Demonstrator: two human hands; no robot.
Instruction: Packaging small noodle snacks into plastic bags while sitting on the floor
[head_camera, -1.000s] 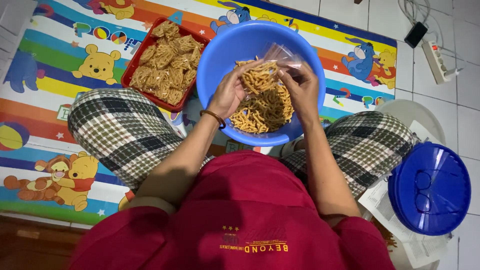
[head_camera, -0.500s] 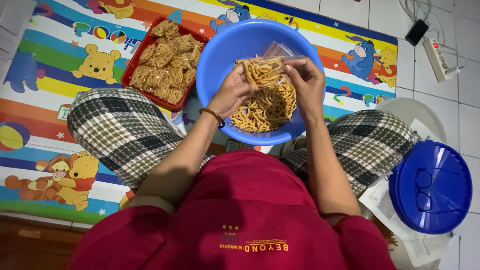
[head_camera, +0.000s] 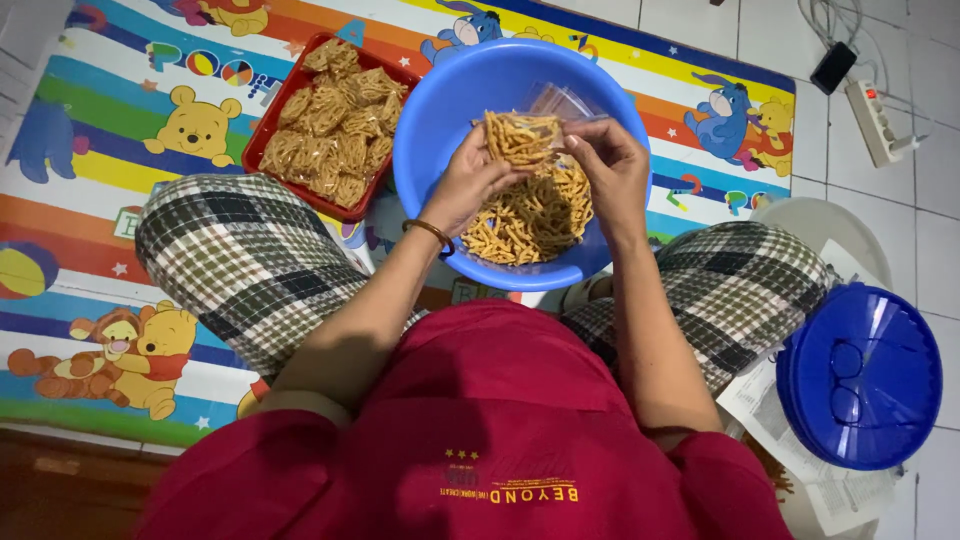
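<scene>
A round blue plastic basin (head_camera: 430, 130) of fried yellow snack sticks (head_camera: 530, 215) is set between the knees. Above it, a clear plastic bag (head_camera: 545, 110) of sticks is gripped by the left hand (head_camera: 470, 180) and right hand (head_camera: 605, 165). A red rectangular tray (head_camera: 262, 150) lies beyond.

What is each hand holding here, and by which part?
The left hand holds a heap of stick snacks from below; the right hand grips the clear plastic bag by its open edge, above the blue basin.
</scene>
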